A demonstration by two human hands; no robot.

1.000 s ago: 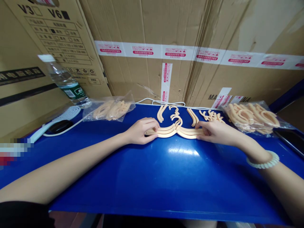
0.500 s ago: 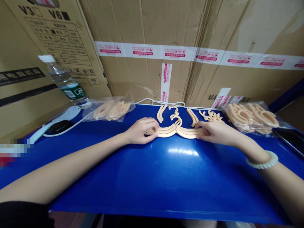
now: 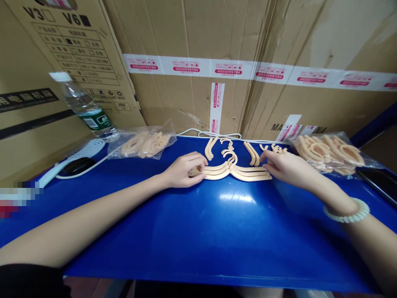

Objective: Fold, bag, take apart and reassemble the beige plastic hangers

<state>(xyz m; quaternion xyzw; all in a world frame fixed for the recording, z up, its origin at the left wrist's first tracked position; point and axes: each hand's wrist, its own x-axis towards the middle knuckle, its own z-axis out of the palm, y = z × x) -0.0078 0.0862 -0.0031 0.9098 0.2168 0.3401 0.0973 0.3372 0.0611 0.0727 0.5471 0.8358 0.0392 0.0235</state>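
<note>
You are pinching the left end of the stack of peach plastic hangers (image 3: 235, 170) with your left hand (image 3: 182, 170), the stack lying flat at the middle of the blue table (image 3: 217, 231), toward its far edge. Your right hand (image 3: 287, 169) is hovering released over the stack's right end, fingers loosely spread and gripping nothing. Loose hanger pieces (image 3: 231, 150) are lying at the table's far edge, with a clear bag of parts (image 3: 331, 153) sitting at its far right corner.
</note>
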